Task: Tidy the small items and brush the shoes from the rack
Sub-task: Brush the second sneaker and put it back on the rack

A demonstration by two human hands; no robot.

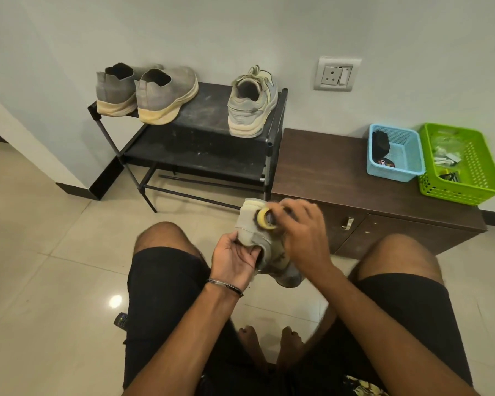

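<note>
The pale grey lace-up sneaker [265,247] hangs in front of the black metal shoe rack [200,132], its opening gripped by the left hand [235,258]. The right hand [300,227] curls round a yellow-handled brush [266,220], pressed to the sneaker's side. Its matching sneaker [252,104] and a pair of grey slip-on shoes [146,91] stand on the rack's top shelf.

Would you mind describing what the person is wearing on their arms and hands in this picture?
Both forearms are bare, with no sleeves or gloves in view. The left hand has a thin metal bangle round its wrist, silver with a dark stretch. The right hand shows no ring, watch or band.
</note>
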